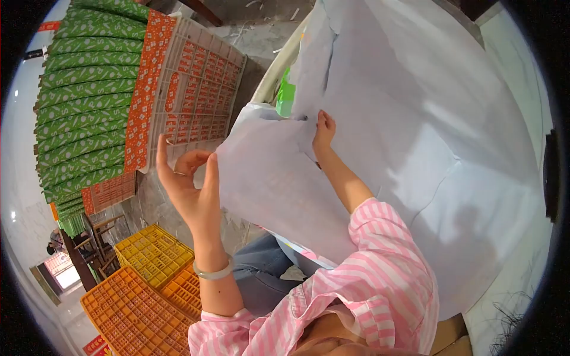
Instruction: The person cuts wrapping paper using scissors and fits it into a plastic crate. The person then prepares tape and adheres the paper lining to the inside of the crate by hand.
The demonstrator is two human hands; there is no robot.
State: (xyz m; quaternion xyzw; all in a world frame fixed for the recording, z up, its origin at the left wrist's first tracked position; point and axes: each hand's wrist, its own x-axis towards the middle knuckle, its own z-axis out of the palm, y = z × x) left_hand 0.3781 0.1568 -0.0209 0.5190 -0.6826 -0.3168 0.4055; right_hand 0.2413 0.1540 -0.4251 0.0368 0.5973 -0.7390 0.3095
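Observation:
A large pale white sheet (380,77), cloth-like with creases, spreads in front of me and over my lap. My left hand (196,190) is at the sheet's left edge, thumb and a curled finger pinched together there, another finger raised. A bracelet circles that wrist. Near the middle of the sheet, my right hand (323,132) has its fingertips pressed together at a fold. Whether the left flap (267,169) and the large part are one piece I cannot tell. Coloured print shows along the flap's lower edge. A bright green patch (285,95) shows beside the fold.
A white plastic crate (237,62) at the upper left holds stacked green patterned cloth (89,89) with an orange patterned strip (148,77). Yellow crates (155,252) and orange crates (127,308) stand at the lower left. Scraps lie on the grey floor (261,29).

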